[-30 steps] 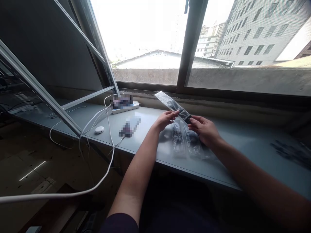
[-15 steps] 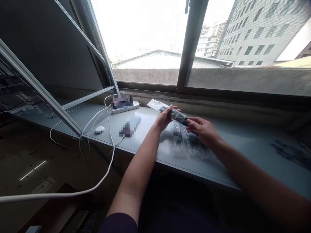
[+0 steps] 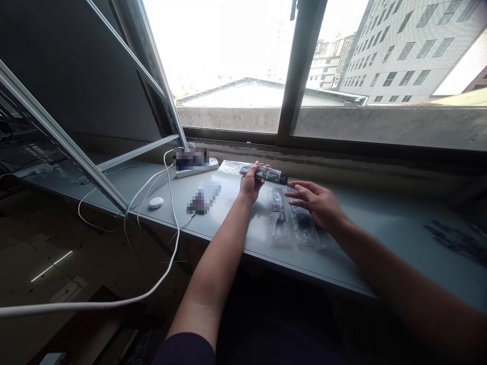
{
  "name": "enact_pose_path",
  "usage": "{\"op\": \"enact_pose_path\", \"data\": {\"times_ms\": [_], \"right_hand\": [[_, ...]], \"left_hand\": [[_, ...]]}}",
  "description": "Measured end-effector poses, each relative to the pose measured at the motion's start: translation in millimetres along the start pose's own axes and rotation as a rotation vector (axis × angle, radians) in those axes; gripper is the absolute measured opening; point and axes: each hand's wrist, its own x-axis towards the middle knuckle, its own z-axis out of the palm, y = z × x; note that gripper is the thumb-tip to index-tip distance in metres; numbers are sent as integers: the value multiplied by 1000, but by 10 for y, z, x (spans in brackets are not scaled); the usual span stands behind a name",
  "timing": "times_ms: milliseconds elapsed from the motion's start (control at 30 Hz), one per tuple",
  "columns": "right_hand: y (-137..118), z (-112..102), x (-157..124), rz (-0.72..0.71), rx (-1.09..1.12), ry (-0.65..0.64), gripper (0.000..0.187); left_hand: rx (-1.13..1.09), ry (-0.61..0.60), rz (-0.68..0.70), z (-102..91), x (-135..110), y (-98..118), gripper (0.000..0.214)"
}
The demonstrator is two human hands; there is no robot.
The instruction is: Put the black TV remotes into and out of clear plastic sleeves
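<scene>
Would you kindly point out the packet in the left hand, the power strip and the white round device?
held packet (image 3: pixel 271 176): head view, on its dark contents, near the right end.
power strip (image 3: pixel 203 168): head view, on its white front edge.
white round device (image 3: pixel 155 203): head view, on its top.

what fills the packet (image 3: pixel 266 174) is unclear, and the power strip (image 3: pixel 196 163) is blurred.

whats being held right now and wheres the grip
The left hand pinches a long clear packet about midway along its length. The right hand is open and holds nothing.
</scene>
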Motion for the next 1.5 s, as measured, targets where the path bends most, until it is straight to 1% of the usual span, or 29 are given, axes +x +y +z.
{"op": "enact_pose_path", "data": {"times_ms": [167, 233, 400, 533, 700, 800, 867, 967, 1067, 1200, 1300, 1400, 1500], "right_hand": [[-21, -4, -29, -12, -30, -45, 17], [-14, -4, -36, -19, -31, -88, 23], [22, 6, -52, -52, -28, -209, 37], [31, 13, -75, -72, -20, -300, 38], [33, 15, -92, -73, -45, -386, 42], [39, 9, -92, -83, -46, -404, 42], [39, 8, -92, -87, -44, -414, 42], [26, 17, -98, -92, -52, -429, 44], [7, 34, -107, -104, -68, -447, 48], [-3, 46, -112, -117, -73, -464, 48], [-3, 46, -113, -114, -71, -470, 47], [-4, 49, -113, -104, -73, -475, 49], [-6, 51, -110, -100, -70, -458, 50]], "left_hand": [[32, -35, 1, -12, 19, -64, 23], [53, -52, -8, -20, 28, -89, 22], [93, -135, -40, -54, 52, -146, 21], [91, -179, -72, -83, 67, -179, 25], [131, -195, -88, -75, 41, -195, 28], [149, -220, -97, -54, 1, -189, 28], [164, -258, -103, -47, -23, -180, 27], [186, -333, -121, -52, -50, -170, 26], [227, -423, -168, -65, -67, -172, 29], [276, -514, -212, -70, -83, -182, 32], [276, -538, -220, -72, -84, -178, 33], [295, -539, -248, -82, -74, -173, 35], [323, -530, -246, -92, -60, -174, 37]]}}
